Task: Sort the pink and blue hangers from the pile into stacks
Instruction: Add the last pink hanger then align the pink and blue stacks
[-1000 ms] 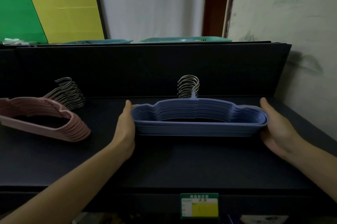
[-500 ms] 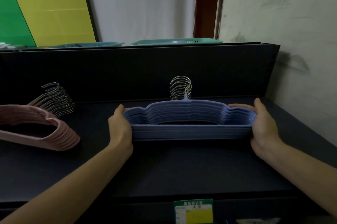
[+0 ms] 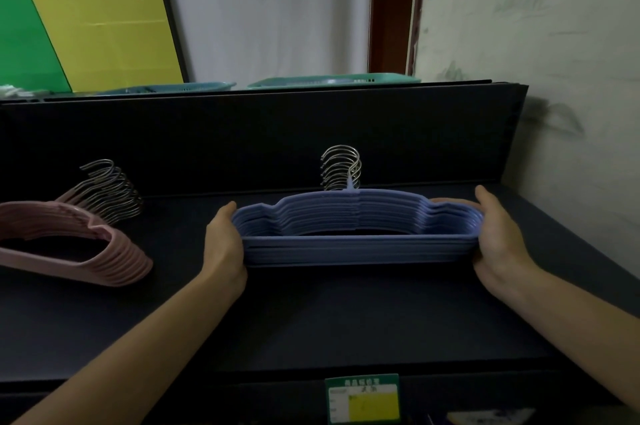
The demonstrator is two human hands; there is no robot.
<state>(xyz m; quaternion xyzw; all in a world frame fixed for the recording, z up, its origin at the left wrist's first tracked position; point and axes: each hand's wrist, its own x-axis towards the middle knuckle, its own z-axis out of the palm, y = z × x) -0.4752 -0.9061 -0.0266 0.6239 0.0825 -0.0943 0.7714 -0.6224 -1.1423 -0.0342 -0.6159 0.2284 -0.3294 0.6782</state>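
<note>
Blue hangers (image 3: pixel 356 244) lie in a neat stack at the centre of the frame on a dark surface (image 3: pixel 311 320), with their metal hooks (image 3: pixel 341 168) rising at the far side. The left hand (image 3: pixel 223 244) clasps the stack's left end and the right hand (image 3: pixel 498 241) its right end. Each grip is closed around the stack, thumb over the top. Pink hangers (image 3: pixel 86 251) lie stacked at the left edge of the frame, well apart.

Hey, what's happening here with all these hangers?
A person holds a stack of blue hangers on the dark table, the left hand gripping one end and the right hand the other. A stack of pink hangers lies apart to the left, untouched. No unsorted pile is in view.
</note>
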